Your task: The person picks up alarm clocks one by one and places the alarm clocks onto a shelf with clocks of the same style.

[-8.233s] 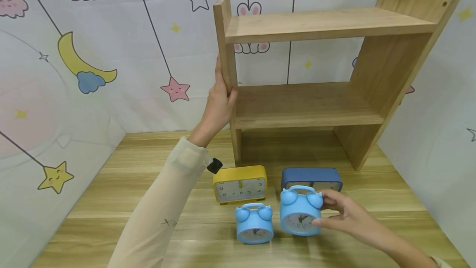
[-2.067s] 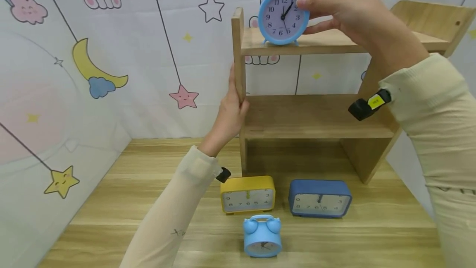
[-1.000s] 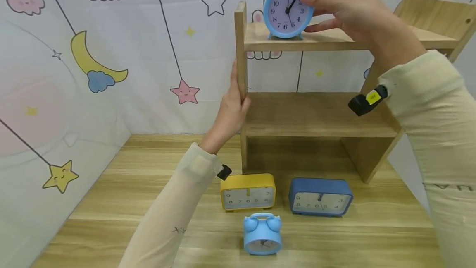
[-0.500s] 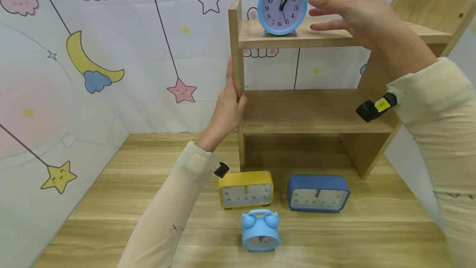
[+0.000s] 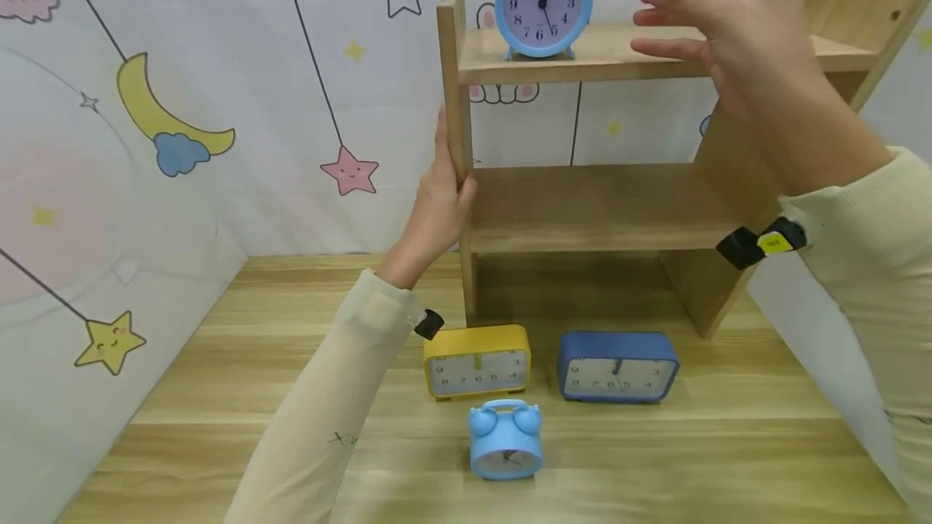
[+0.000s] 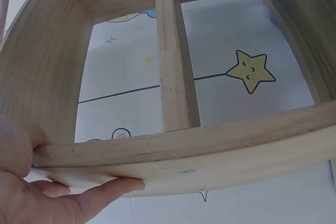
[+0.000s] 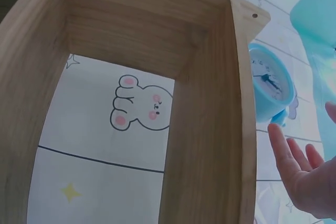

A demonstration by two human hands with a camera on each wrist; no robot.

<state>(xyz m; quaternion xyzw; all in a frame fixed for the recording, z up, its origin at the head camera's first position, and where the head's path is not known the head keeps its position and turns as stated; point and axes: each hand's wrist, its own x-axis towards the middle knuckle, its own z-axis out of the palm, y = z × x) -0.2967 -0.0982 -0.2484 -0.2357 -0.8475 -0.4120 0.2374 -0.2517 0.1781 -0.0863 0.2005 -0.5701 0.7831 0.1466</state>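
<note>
A round light-blue twin-bell alarm clock (image 5: pixel 544 0) stands upright at the left end of the top board of a wooden shelf (image 5: pixel 582 204); the upper frame edge cuts off its bells. To its right my right hand (image 5: pixel 750 31) hovers over the board, fingers spread and nothing in them. The right wrist view also shows a gap between those fingers (image 7: pixel 283 153) and the clock (image 7: pixel 272 82). My left hand (image 5: pixel 439 204) grips the shelf's left side panel. Its fingers (image 6: pixel 113 190) lie along the panel's outer face in the left wrist view.
On the wood-grain table (image 5: pixel 291 330), a yellow rectangular clock (image 5: pixel 476 366) and a dark-blue rectangular clock (image 5: pixel 619 370) stand before the shelf. A second light-blue twin-bell clock (image 5: pixel 506 443) is nearer me. Printed cloth (image 5: pixel 277 63) hangs behind.
My right hand carried a light-blue alarm clock from the table up to the top board, released it, then drew away to the right. My left hand keeps holding the side panel.
</note>
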